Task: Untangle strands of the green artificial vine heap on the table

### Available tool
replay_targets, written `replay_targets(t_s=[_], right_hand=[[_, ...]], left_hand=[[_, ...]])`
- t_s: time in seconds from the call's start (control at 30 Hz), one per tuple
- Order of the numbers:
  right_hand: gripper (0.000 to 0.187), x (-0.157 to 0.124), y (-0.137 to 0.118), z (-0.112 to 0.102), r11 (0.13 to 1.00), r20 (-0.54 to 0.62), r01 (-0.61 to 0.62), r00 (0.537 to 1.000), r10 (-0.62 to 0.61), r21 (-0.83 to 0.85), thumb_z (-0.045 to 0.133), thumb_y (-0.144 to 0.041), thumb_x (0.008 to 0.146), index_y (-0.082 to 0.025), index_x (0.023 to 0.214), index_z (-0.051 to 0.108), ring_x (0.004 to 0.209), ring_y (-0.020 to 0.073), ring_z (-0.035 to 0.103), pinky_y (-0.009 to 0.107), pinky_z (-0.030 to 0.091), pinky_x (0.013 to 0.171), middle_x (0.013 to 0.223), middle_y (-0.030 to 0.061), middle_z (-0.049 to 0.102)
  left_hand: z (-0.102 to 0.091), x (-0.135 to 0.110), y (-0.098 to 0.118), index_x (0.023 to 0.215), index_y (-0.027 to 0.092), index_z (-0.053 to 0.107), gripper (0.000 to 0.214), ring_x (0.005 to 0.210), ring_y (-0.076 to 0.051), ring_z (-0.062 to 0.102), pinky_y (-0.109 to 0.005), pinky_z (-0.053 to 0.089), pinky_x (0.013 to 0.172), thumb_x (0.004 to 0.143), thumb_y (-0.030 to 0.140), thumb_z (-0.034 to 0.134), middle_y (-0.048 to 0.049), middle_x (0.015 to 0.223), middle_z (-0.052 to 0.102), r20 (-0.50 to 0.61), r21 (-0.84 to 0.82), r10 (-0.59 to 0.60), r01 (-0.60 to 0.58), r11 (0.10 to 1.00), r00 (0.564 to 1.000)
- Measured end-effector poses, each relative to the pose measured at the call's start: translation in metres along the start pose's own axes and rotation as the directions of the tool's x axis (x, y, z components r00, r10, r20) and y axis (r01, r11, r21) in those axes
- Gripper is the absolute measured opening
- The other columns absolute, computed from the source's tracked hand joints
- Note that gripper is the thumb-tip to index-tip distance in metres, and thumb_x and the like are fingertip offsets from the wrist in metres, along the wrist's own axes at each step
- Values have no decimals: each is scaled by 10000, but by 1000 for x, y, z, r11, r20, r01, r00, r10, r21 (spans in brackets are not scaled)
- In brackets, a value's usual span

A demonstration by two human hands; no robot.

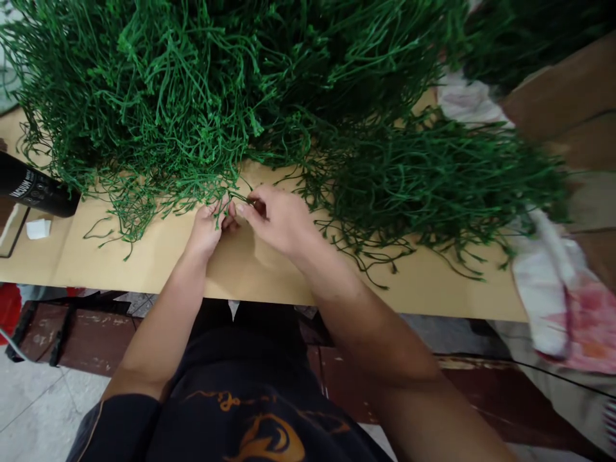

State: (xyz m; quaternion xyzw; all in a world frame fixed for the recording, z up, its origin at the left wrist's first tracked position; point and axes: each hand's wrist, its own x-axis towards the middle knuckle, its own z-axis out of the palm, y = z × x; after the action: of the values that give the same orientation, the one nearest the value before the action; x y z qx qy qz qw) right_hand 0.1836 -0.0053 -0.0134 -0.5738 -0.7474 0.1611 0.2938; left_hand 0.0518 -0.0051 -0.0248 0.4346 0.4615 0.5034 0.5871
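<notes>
Thin green plastic plant stems (235,194) are pinched between my two hands, just above the brown table covering. My left hand (210,226) is closed on them with the fingers curled. My right hand (279,215) grips their other end between thumb and fingers. A large heap of green artificial stems (192,83) rises right behind my hands. To the right lies a second, flatter pile of stems (433,179). A small loose tangle of stems (132,208) sits left of my left hand. My fingers partly hide where the held stems meet.
A black vacuum bottle (38,189) lies at the left, with a small white paper piece (38,229) beside it. Cardboard (568,90) stands at the right. A pink-and-white cloth (568,301) hangs over the right end of the brown covering (120,260).
</notes>
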Motion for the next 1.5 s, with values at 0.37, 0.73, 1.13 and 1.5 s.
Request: replay_targets(t_s=[0.37,0.73,1.13,1.5], right_hand=[[181,-14,4,-3,990,-159,131,980,-121,51,529,-327,840,-169,925,553,822,214,526,376,443,736,875,85,548],[253,-14,-3,6,962,-144,272,953,-267,14,440,-196,840,-161,1072,536,893,216,519,375,460,777,993,102,515],[208,-9,-7,4,964,-107,261,961,-255,44,460,-215,854,-184,1007,599,847,185,552,331,463,755,955,73,551],[268,-15,-12,8,882,-250,411,901,-355,230,389,-270,918,-189,768,596,904,171,591,343,495,816,939,82,634]], left_hand=[[3,4,-3,618,170,493,264,367,-36,361,-185,327,423,841,296,558,86,434,339,-106,48,9,-4,999,994],[3,1,-4,597,181,461,426,344,-32,320,-192,284,369,791,549,553,83,428,291,-59,60,11,-7,998,998],[5,0,0,546,183,436,490,337,-32,315,-208,250,353,805,595,490,62,427,337,-84,52,-58,63,997,995],[5,0,1,573,175,420,343,381,-24,327,-190,286,413,830,331,584,81,443,347,-127,-55,-43,36,998,991]])
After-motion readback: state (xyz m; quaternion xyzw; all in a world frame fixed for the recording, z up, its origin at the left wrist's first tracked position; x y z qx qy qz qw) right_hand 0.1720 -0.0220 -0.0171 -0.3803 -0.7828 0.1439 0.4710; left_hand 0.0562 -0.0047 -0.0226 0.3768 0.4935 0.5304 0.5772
